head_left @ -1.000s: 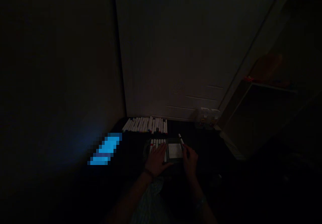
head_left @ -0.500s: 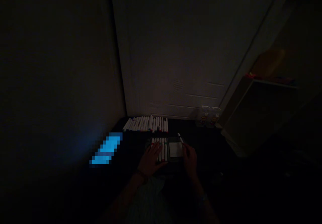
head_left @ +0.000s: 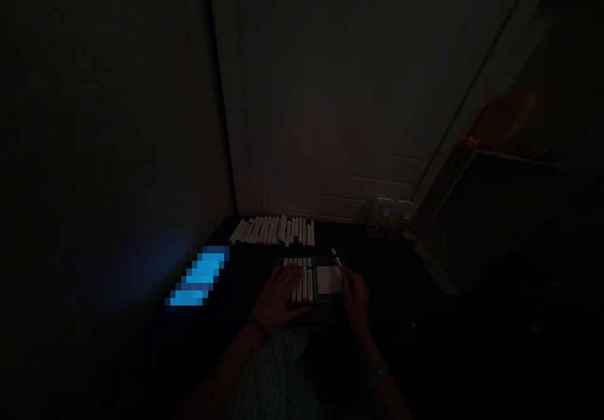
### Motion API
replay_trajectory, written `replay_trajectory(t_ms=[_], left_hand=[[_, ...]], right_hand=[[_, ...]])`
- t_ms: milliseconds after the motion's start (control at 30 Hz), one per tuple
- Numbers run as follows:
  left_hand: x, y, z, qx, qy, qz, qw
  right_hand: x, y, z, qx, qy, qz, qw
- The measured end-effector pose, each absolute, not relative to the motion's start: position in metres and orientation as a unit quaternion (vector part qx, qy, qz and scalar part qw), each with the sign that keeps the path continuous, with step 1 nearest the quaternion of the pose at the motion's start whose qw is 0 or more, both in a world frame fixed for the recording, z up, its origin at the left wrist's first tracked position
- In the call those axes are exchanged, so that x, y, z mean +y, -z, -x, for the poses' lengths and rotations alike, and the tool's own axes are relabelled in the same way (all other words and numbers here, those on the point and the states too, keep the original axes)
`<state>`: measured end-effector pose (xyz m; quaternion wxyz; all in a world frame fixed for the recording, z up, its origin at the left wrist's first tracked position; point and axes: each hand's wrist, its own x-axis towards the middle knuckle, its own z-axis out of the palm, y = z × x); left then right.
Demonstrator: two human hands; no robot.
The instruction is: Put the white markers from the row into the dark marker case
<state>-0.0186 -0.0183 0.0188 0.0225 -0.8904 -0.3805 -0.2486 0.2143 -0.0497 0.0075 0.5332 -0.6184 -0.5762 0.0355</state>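
The scene is very dark. My left hand (head_left: 278, 294) lies with fingers stretched over a row of white markers (head_left: 304, 285) in the left half of an opened dark case (head_left: 314, 300). Its fingertips rest on or just above the markers; contact is hard to make out. A pale card or pad (head_left: 328, 280) lies in the case's right half. My right hand (head_left: 355, 291) is closed on a single white marker (head_left: 336, 257), held tilted at the card's right edge, one end pointing up and left. The fingers partly hide this marker.
Several loose white markers (head_left: 274, 231) lie in a row along the back wall. Two clear packages (head_left: 392, 217) stand at the back right. A glowing blue pixelated screen (head_left: 198, 278) is at the left, and a box-like shelf (head_left: 472, 206) stands at the right.
Little differs. My left hand has shifted slightly left over the markers in the case. My right hand stays almost in place with its marker.
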Motion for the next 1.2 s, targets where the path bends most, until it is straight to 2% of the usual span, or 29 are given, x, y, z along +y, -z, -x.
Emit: replay_trajectory(t_ms=[233,467,800,1000,1200], left_hand=[[-0.005,-0.028,0.051,-0.416,0.218,0.882,0.029],[0.003,-0.028,0.072,-0.389,0.151,0.909,0.004],[0.006,-0.037,0.087,-0.384,0.144,0.912,0.001],[0.052,-0.044,0.120,-0.486,0.186,0.852,0.049],[0.118,-0.055,0.156,-0.545,0.062,0.835,0.039]], right_hand=[[-0.051,-0.008,-0.214,-0.575,-0.041,0.625,0.527],[-0.052,-0.004,-0.215,-0.579,-0.052,0.614,0.534],[-0.050,-0.002,-0.216,-0.578,-0.075,0.605,0.542],[-0.051,-0.001,-0.215,-0.562,-0.086,0.614,0.548],[-0.052,-0.002,-0.214,-0.566,-0.089,0.616,0.540]])
